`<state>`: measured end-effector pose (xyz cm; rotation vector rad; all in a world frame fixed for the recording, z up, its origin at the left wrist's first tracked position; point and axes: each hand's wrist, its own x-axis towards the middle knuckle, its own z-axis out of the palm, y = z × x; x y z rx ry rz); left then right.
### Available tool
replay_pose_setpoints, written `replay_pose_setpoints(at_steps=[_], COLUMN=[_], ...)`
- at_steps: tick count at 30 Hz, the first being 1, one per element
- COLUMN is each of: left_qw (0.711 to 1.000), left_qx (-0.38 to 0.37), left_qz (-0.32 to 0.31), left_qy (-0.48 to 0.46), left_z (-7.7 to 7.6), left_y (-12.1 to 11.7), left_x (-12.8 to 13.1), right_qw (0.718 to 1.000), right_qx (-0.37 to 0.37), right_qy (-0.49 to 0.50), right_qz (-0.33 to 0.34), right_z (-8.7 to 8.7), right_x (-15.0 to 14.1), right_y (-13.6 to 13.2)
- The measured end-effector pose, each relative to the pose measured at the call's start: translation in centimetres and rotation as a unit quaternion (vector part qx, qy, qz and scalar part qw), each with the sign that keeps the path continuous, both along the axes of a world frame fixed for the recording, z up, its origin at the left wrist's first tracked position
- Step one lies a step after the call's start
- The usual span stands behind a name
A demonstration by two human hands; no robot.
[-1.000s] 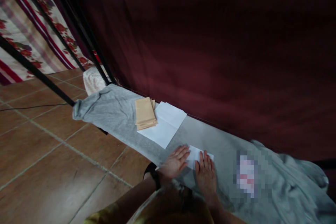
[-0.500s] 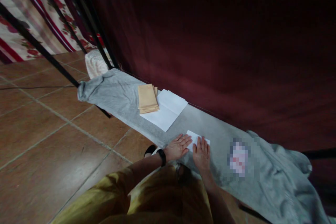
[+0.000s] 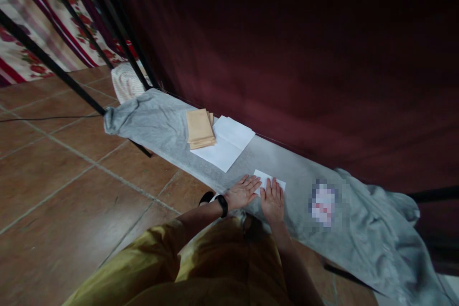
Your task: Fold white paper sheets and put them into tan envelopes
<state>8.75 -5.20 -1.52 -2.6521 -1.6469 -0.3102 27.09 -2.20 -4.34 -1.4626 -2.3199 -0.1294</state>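
A small folded sheet of white paper (image 3: 263, 175) lies on the grey cloth in front of me, partly covered by my hands. My left hand (image 3: 244, 192) rests flat with its fingers stretched across the paper's left side. On the right side, my right hand (image 3: 272, 201) presses down with straight fingers. Farther left lie larger white sheets (image 3: 229, 146) with a crease across them. A stack of tan paper envelopes (image 3: 200, 126) sits on the left edge of those sheets.
Grey cloth (image 3: 294, 177) covers the narrow table and bunches up at the right end. A blurred-out item (image 3: 322, 204) lies to the right of my hands. Black metal poles (image 3: 53, 64) rise at the left, and a dark red curtain (image 3: 287, 81) hangs behind.
My right hand has shifted slightly left over the paper, closer to my left hand. The whole view has tilted a little; the envelopes and larger sheets stay in place.
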Motion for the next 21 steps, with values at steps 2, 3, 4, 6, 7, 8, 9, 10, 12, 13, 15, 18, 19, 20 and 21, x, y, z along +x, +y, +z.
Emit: replay_pose_setpoints(at_steps=[2, 3, 4, 6, 7, 8, 9, 10, 12, 13, 15, 18, 19, 20, 21], left_qw=[1.000, 1.000, 1.000, 1.000, 0.999, 0.999, 0.999, 0.999, 0.998, 0.997, 0.996, 0.996, 0.996, 0.996, 0.996], left_qx=[-0.006, -0.011, -0.016, -0.023, -0.024, -0.024, -0.023, -0.022, -0.021, -0.020, -0.018, -0.014, -0.014, -0.013, -0.013], left_qz=[0.002, 0.003, 0.002, 0.000, 0.000, 0.001, 0.004, 0.009, 0.027, 0.038, 0.050, 0.047, 0.047, 0.052, 0.058], left_qy=[-0.006, -0.010, -0.014, -0.021, -0.024, -0.028, -0.032, -0.037, -0.052, -0.060, -0.075, -0.080, -0.078, -0.076, -0.073], left_z=[0.1, 0.2, 0.4, 0.5, 0.6, 0.6, 0.5, 0.5, 0.3, 0.3, 0.3, 0.1, 0.0, -0.1, -0.2], left_y=[0.0, 0.0, 0.0, -0.1, -0.1, 0.0, 0.0, 0.2, 0.7, 1.0, 1.9, 3.1, 3.4, 3.6, 3.8], left_x=[0.0, 0.0, -0.1, -0.1, -0.1, -0.1, -0.1, 0.1, 0.6, 1.1, 2.1, 3.7, 4.0, 4.2, 4.3], right_qw=[1.000, 1.000, 1.000, 1.000, 0.999, 0.999, 0.999, 0.999, 0.999, 0.999, 0.999, 0.999, 0.999, 0.999, 0.999], right_qx=[0.003, 0.004, 0.005, 0.007, 0.009, 0.010, 0.011, 0.011, 0.005, 0.000, -0.009, -0.013, -0.012, -0.010, -0.007], right_qy=[0.010, 0.014, 0.019, 0.027, 0.030, 0.032, 0.032, 0.032, 0.029, 0.026, 0.018, 0.010, 0.010, 0.011, 0.013], right_qz=[-0.005, -0.005, -0.005, -0.006, -0.008, -0.009, -0.011, -0.014, -0.024, -0.028, -0.037, -0.044, -0.046, -0.046, -0.045], right_z=[0.0, 0.0, 0.0, -0.1, -0.1, -0.1, -0.1, 0.0, 0.1, 0.2, 0.3, 0.4, 0.4, 0.4, 0.3], right_x=[0.6, 1.0, 1.3, 2.0, 2.3, 2.5, 2.7, 2.8, 2.8, 2.7, 2.6, 2.5, 2.5, 2.5, 2.5], right_y=[0.0, 0.0, 0.0, -0.2, -0.2, -0.3, -0.4, -0.4, -0.5, -0.4, -0.4, -0.3, -0.3, -0.3, -0.3])
